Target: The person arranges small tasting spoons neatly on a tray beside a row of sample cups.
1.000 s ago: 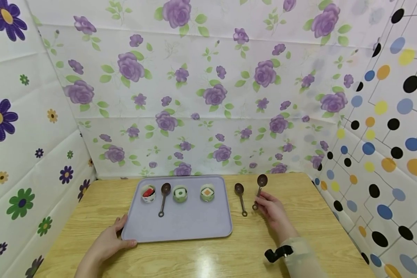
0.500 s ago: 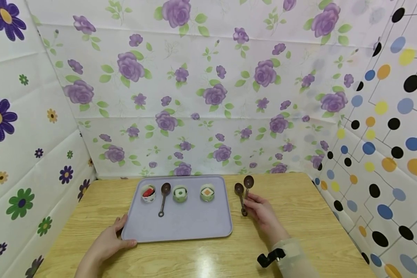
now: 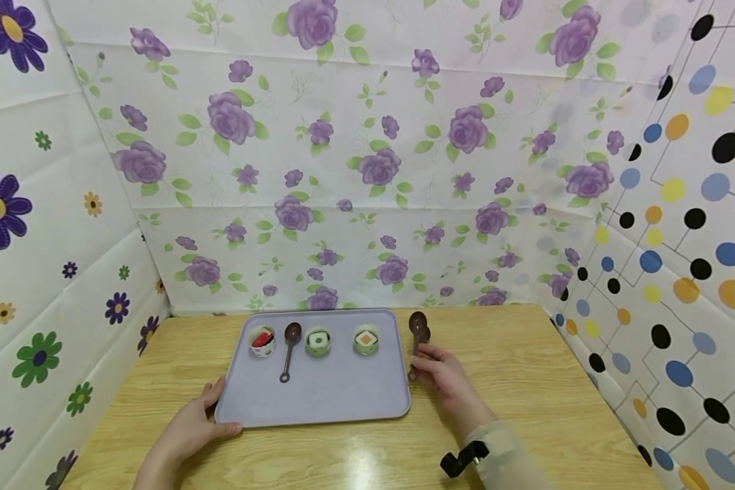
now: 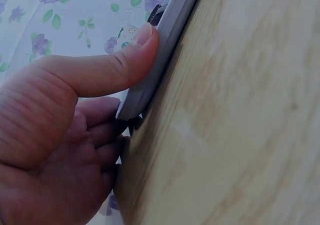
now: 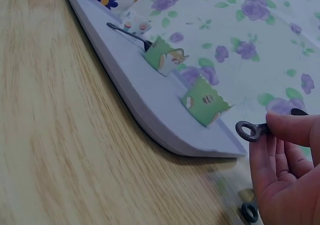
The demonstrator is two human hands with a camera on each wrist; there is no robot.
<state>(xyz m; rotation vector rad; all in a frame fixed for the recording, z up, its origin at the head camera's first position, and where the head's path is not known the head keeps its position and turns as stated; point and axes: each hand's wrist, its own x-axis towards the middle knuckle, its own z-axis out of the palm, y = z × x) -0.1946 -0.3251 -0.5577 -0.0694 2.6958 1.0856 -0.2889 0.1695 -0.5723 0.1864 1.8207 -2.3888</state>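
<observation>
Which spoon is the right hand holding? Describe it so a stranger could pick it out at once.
Start at the lilac tray on the wooden table. Just off its right edge, the right hand pinches a dark brown spoon by its ringed handle. Unlike the spoon on the tray and the one lying beneath it, it is lifted.

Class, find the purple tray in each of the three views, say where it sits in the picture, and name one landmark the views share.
Head view: the purple tray lies centre-bottom on the wooden table.
Left wrist view: only its edge shows, upper centre, under the left hand thumb.
Right wrist view: it runs from upper left toward the centre.
Shared landmark: the wooden table.
</observation>
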